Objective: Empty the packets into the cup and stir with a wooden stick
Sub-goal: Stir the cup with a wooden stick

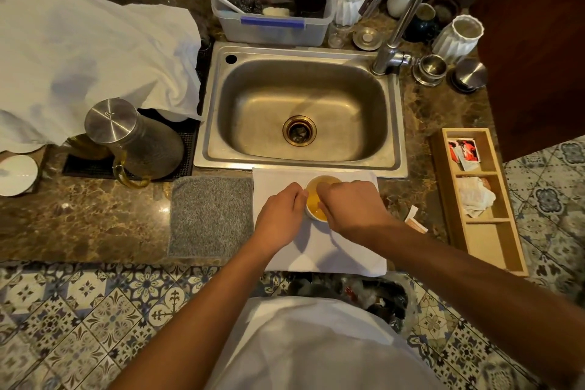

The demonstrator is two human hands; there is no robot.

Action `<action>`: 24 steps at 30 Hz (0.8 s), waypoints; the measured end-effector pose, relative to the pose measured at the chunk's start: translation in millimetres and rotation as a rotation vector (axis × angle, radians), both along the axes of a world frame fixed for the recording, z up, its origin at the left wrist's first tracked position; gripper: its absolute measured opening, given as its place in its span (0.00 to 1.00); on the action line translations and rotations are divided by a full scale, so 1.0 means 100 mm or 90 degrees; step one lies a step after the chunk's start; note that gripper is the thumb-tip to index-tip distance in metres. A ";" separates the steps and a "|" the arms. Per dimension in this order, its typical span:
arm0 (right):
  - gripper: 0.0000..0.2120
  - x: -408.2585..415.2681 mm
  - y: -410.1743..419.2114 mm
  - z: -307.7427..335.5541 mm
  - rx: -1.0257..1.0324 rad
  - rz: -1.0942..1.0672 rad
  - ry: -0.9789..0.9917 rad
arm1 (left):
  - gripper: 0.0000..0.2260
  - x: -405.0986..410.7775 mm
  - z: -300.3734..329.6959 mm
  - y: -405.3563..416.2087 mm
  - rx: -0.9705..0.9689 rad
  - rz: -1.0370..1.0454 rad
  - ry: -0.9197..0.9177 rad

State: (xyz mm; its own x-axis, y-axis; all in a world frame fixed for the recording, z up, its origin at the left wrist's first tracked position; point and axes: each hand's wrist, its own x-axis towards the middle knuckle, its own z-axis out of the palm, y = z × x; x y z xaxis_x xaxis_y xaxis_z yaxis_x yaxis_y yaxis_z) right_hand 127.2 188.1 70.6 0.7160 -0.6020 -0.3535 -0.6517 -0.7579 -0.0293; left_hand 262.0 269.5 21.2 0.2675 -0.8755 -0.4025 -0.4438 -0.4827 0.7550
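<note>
- Now, head view: the cup [317,199] of yellow liquid stands on a white cloth [342,250] before the sink [304,111].
- The left hand [280,215] curls against its rim, likely steadying it.
- The right hand [351,206] hovers over it, fingers bunched; whether it holds a stick, I cannot tell.
- Packets [463,150] sit in the wooden tray [484,231].

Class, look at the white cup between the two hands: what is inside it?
The cup holds yellow-orange liquid. The right hand covers part of the opening, so any stick or powder inside cannot be seen.
</note>
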 end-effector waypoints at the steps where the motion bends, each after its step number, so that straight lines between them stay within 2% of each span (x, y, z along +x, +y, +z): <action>1: 0.15 0.01 -0.04 -0.01 -0.003 -0.007 -0.024 | 0.12 0.00 0.00 0.00 -0.001 -0.002 0.000; 4: 0.16 -0.04 -0.19 -0.01 -0.026 -0.005 -0.044 | 0.11 0.01 -0.01 0.01 -0.006 -0.008 -0.002; 6: 0.13 -0.12 -0.25 0.04 -0.041 0.001 -0.048 | 0.11 0.01 -0.03 0.01 -0.010 -0.010 -0.002; 14: 0.12 -0.24 0.00 0.07 0.019 0.015 0.018 | 0.13 0.01 -0.05 0.00 -0.004 0.003 0.020; 17: 0.12 -0.16 -0.01 0.00 0.048 0.001 -0.032 | 0.12 0.00 -0.05 0.00 -0.006 0.002 0.017; 20: 0.12 -0.13 -0.14 -0.08 0.019 -0.026 -0.118 | 0.11 0.01 -0.04 0.00 -0.009 -0.003 0.003; 24: 0.12 -0.21 -0.31 -0.09 -0.021 -0.037 -0.131 | 0.13 0.01 -0.05 0.00 -0.013 0.002 0.001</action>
